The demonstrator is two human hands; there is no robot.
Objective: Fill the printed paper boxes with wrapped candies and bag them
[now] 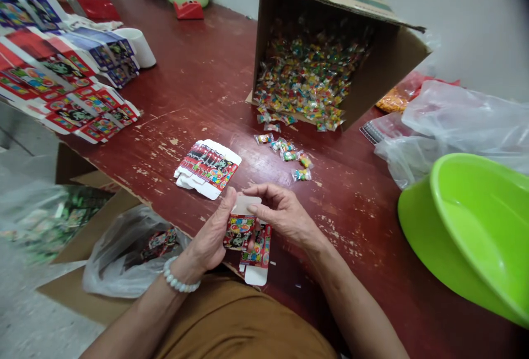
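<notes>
My left hand (214,238) is wrapped round a small red printed candy box (239,231) and holds it upright near the table edge. At the top of this box a white flap stands up, and the fingers of my right hand (283,213) pinch at it. Under my hands lies another flat red carton (257,260), partly covered by them. Just beyond my left hand is a fanned stack of flat printed cartons (209,166). Several wrapped candies (285,150) are scattered on the table beyond my right hand.
A large cardboard box (372,83) on its side holds many wrapped candies. Bundled cartons (61,72) are piled at the left. A green basin (446,227) and plastic bags (463,111) stand right. Below the table edge, a lined carton (119,276) holds small packs.
</notes>
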